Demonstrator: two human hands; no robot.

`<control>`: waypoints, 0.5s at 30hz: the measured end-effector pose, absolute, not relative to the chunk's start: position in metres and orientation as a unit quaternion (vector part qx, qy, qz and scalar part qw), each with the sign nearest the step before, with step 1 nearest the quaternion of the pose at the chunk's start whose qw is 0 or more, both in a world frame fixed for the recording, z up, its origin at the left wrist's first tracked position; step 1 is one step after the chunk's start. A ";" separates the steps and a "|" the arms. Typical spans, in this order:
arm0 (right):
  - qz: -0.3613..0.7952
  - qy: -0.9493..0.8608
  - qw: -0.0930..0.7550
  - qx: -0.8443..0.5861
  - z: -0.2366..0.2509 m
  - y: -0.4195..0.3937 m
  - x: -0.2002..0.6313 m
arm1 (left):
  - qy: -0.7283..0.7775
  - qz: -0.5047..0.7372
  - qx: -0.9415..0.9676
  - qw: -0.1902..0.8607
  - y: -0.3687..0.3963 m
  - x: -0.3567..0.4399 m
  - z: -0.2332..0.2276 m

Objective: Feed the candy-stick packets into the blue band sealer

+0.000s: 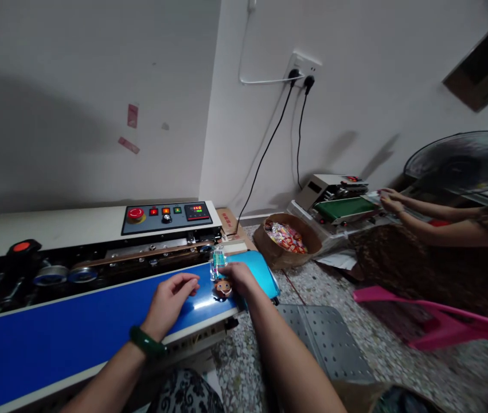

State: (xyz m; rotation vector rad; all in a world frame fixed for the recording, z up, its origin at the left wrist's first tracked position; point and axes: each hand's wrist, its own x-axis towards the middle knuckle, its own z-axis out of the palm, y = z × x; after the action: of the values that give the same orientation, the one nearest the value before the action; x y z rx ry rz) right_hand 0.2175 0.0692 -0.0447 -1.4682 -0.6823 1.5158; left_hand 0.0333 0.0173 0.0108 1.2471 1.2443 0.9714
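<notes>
At belt (75, 327) end, right hand (237, 278) on packet (221, 279)

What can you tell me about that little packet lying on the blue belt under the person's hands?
The packet is small, clear plastic, with a teal patch at its top and a round brown and orange cartoon face lower down. It lies flat on the blue belt, its top end at the machine's sealing rail. The right hand touches its edge; the left hand rests nearby, apart.
</notes>
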 end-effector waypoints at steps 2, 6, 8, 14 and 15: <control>0.613 -0.284 0.435 -0.595 -0.044 0.073 0.211 | 0.518 0.405 0.527 0.539 0.016 0.034 0.012; 0.620 -0.300 0.426 -0.587 -0.038 0.076 0.205 | 0.495 0.404 0.535 0.552 0.014 0.041 0.011; 0.617 -0.304 0.430 -0.585 -0.030 0.072 0.214 | 0.475 0.395 0.549 0.562 0.012 0.047 0.008; 0.451 -0.445 0.306 -0.710 0.003 -0.003 0.320 | 0.466 0.282 0.629 0.555 -0.011 0.063 0.000; 0.399 -0.487 0.234 -0.741 0.006 -0.029 0.346 | 0.463 0.259 0.645 0.550 -0.015 0.065 -0.003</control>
State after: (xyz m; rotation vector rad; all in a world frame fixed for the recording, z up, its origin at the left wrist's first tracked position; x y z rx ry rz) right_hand 0.3464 -0.0287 0.0056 -2.0343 -1.3373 1.0943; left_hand 0.0652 -0.0151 -0.0031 1.5275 1.0957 0.6124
